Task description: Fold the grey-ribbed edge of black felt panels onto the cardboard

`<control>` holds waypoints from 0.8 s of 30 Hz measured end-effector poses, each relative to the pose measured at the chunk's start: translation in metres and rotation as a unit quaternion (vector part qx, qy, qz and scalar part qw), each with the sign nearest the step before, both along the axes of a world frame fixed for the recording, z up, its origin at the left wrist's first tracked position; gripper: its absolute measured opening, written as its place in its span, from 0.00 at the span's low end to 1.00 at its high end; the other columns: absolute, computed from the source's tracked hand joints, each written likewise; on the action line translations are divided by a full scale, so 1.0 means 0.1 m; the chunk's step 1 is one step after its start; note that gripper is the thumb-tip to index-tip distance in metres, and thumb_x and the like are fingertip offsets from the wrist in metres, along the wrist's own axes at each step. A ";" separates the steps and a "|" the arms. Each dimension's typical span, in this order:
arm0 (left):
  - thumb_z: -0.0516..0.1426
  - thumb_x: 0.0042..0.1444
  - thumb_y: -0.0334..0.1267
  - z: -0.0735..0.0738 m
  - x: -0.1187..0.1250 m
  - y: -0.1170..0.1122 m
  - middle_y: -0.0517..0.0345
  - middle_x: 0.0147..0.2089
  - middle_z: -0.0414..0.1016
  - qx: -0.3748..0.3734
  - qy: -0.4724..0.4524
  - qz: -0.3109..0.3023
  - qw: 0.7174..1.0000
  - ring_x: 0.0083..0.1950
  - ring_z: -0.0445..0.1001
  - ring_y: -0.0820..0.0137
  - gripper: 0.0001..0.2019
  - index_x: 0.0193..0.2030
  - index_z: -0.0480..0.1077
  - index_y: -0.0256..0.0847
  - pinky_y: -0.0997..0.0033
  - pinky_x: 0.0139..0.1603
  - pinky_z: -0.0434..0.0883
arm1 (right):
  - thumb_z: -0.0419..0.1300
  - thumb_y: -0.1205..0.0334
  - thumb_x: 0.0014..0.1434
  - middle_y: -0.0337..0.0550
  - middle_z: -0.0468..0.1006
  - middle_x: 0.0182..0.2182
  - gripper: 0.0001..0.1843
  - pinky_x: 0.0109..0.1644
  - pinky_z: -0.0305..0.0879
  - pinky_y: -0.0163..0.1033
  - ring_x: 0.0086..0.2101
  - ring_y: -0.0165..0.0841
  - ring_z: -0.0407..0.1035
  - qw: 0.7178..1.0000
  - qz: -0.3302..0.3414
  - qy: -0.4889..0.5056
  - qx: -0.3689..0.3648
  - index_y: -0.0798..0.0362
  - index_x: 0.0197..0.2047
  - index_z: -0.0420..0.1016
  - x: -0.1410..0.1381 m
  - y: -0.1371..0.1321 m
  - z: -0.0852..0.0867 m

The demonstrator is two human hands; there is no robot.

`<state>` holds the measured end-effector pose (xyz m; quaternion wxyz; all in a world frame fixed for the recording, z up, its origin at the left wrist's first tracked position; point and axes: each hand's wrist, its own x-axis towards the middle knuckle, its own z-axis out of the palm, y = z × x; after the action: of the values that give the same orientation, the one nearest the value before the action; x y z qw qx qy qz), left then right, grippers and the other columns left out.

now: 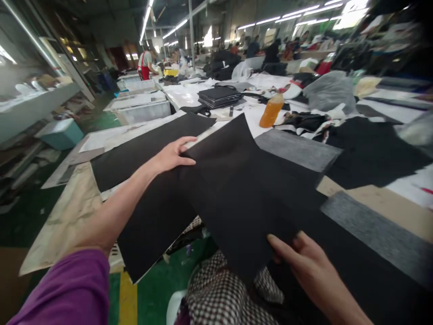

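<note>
A black fabric panel (pixel 237 189) is lifted over the near edge of the cutting table (pixel 382 203). My left hand (pixel 172 155) grips its far left corner, thumb on top and fingers under the cloth. My right hand (pixel 304 262) pinches the near edge of the same panel, fingers closed on it. Another black panel (pixel 142 149) lies flat on the table just beyond my left hand. More black cloth (pixel 372 153) lies to the right, with grey strips (pixel 297 149) beside it.
An orange bottle (pixel 271 110) stands behind the panel. A stack of black pieces (pixel 219 95) lies farther back. White bins (pixel 144 110) and a teal bin (pixel 61 133) line the left aisle. A person in a red apron (pixel 145 65) works far off. Checked cloth (pixel 219 293) covers my lap.
</note>
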<state>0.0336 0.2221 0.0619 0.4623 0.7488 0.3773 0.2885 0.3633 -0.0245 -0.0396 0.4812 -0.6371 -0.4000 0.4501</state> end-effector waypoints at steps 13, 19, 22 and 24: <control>0.70 0.40 0.51 -1.08 -1.97 0.57 0.47 0.57 0.75 0.050 0.163 0.194 0.966 0.63 0.69 0.52 0.36 0.56 0.70 0.37 0.53 0.65 0.63 | 0.68 0.44 0.48 0.31 0.65 0.21 0.22 0.24 0.53 0.34 0.21 0.28 0.57 0.976 0.194 0.098 -0.022 0.50 0.32 0.64 -1.60 1.23 -0.40; 0.69 0.42 0.50 -1.29 -2.25 0.45 0.49 0.55 0.75 0.055 0.168 0.205 0.963 0.62 0.69 0.54 0.34 0.56 0.70 0.39 0.53 0.65 0.63 | 0.68 0.44 0.48 0.32 0.67 0.21 0.23 0.26 0.54 0.35 0.22 0.29 0.59 0.980 0.196 0.019 0.000 0.49 0.28 0.61 -1.76 1.18 -0.61; 0.67 0.44 0.49 -1.37 -2.33 0.43 0.50 0.54 0.75 0.070 0.191 0.197 0.959 0.60 0.70 0.55 0.32 0.56 0.70 0.39 0.54 0.64 0.63 | 0.67 0.44 0.49 0.34 0.70 0.23 0.22 0.28 0.59 0.36 0.24 0.31 0.63 0.982 0.187 -0.024 0.006 0.49 0.29 0.62 -1.84 1.11 -0.67; 0.67 0.45 0.49 -1.42 -2.36 0.42 0.51 0.54 0.76 0.077 0.201 0.195 0.957 0.58 0.71 0.56 0.32 0.56 0.70 0.39 0.54 0.64 0.63 | 0.67 0.43 0.49 0.36 0.72 0.23 0.21 0.28 0.60 0.36 0.24 0.32 0.64 0.982 0.183 -0.049 0.009 0.48 0.30 0.64 -1.89 1.07 -0.70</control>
<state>-0.2027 0.2643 -0.0798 0.2534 0.7365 0.5775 0.2447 0.1741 0.0828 -0.1096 0.3764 -0.5699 -0.5367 0.4954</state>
